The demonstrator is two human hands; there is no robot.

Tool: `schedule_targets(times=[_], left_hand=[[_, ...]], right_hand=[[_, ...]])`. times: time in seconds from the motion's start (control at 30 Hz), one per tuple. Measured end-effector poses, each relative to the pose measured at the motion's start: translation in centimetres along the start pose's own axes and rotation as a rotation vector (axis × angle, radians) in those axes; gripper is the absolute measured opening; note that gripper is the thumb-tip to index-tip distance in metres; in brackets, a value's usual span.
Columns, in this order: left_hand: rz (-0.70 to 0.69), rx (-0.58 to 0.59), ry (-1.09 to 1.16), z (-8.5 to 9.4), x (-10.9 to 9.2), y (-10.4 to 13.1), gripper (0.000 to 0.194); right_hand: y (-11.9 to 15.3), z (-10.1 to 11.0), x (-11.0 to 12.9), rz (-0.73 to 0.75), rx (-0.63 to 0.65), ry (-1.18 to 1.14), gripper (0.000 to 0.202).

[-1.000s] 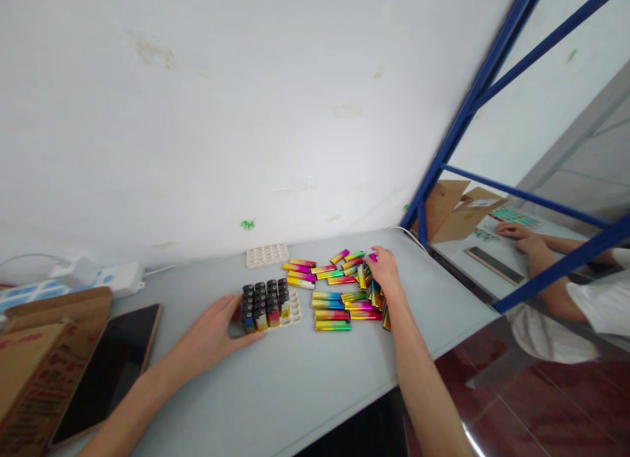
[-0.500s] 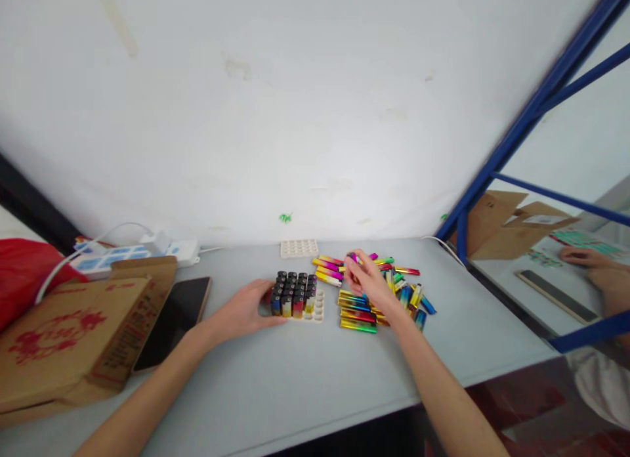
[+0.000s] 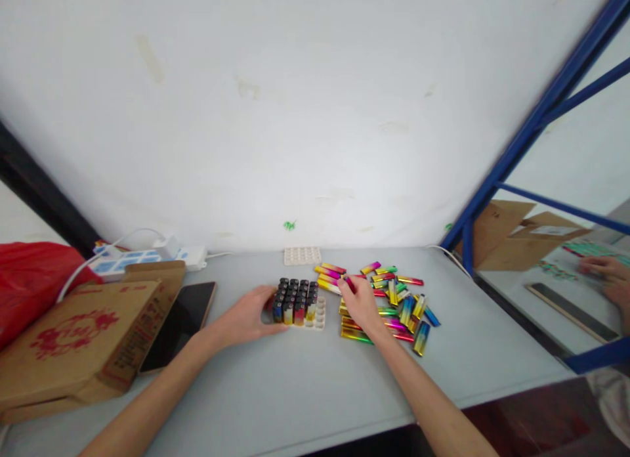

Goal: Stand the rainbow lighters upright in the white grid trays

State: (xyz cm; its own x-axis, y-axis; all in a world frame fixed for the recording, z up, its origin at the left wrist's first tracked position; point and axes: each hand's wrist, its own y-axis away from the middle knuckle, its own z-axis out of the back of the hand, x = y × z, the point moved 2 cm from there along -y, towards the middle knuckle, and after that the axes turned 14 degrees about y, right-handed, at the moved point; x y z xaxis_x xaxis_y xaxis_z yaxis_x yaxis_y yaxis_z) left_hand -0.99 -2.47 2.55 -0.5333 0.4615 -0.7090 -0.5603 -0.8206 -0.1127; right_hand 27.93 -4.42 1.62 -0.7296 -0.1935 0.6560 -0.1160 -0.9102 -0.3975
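Several lighters with black tops stand upright in rows in a white tray, whose right side shows bare round sockets. My left hand is curled around the tray's left edge, fingers behind and thumb in front, steadying it. Just right of the tray, my right hand is closed in a pinch on a lighter; only a small magenta and dark piece shows between the fingers. Loose shiny lighters in yellow, red, green, blue and magenta lie under and around that hand.
Behind, a second white tray lies against the wall. At left are a cardboard box, a dark phone-like slab, a power strip and a red bag. Past the blue frame, a co-worker's hand is visible.
My right hand has come lower and slightly left, from over the loose pile towards the tray, with the lighter in its fingers. My left hand stays at the tray. The view has shifted slightly.
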Motion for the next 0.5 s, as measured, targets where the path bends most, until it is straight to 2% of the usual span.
schedule_targets(times=[0.3,0.5], left_hand=[[0.013,-0.004,-0.013,0.0,-0.2,0.0,0.055],[0.021,0.009,-0.030,-0.1,-0.3,-0.2,0.053]], right_hand=[[0.8,0.9,2.1,0.128,0.063,-0.016,0.047],[0.9,0.6,1.7,0.101,0.010,0.041,0.052]])
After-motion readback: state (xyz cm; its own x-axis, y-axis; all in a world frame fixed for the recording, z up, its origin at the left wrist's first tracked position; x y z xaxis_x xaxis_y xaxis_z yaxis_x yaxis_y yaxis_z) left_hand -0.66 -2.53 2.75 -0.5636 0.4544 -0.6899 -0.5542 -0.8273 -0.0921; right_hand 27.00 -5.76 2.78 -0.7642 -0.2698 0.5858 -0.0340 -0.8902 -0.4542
